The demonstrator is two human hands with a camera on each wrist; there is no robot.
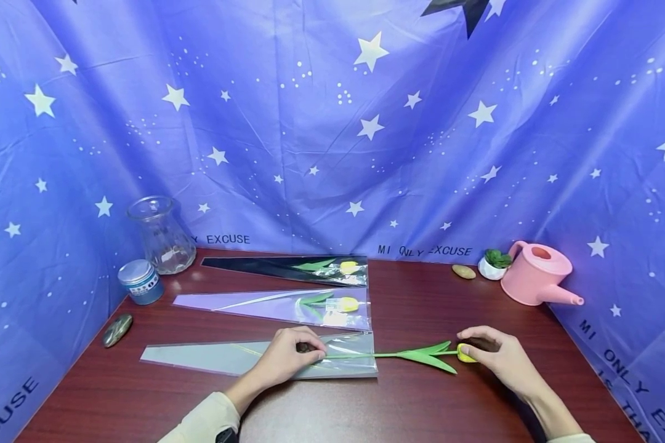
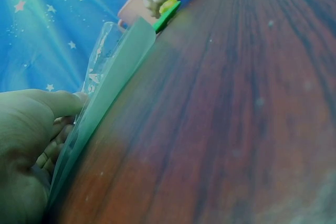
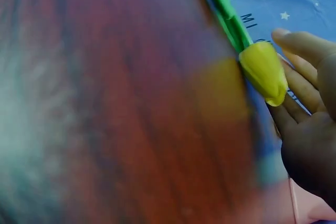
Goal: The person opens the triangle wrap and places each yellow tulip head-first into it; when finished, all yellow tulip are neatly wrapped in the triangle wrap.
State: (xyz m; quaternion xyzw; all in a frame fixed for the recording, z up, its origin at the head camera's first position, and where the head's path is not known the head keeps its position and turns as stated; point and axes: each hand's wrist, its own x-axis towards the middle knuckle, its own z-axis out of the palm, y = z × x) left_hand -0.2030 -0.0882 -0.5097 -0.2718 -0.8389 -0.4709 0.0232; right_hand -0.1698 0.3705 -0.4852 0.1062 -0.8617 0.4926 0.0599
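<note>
A fake tulip lies across the table, its yellow bud (image 1: pixel 465 354) to the right and its green stem (image 1: pixel 360 355) running left into the mouth of a grey clear flower sleeve (image 1: pixel 227 358). My right hand (image 1: pixel 499 358) holds the bud between thumb and fingers; the right wrist view shows the bud (image 3: pixel 264 72) lying against my fingers (image 3: pixel 302 85). My left hand (image 1: pixel 290 358) pinches the sleeve near its open end. In the left wrist view the sleeve (image 2: pixel 115 77) stands up beside my thumb (image 2: pixel 58 103).
Two more sleeves with tulips lie behind, one purple (image 1: pixel 266 303), one black (image 1: pixel 277 268). At the left stand a glass vase (image 1: pixel 163 237), a tin (image 1: pixel 140 282) and a stone (image 1: pixel 117 329). A pink watering can (image 1: pixel 537 274), a small potted plant (image 1: pixel 495 264) and a pebble (image 1: pixel 463 271) sit back right.
</note>
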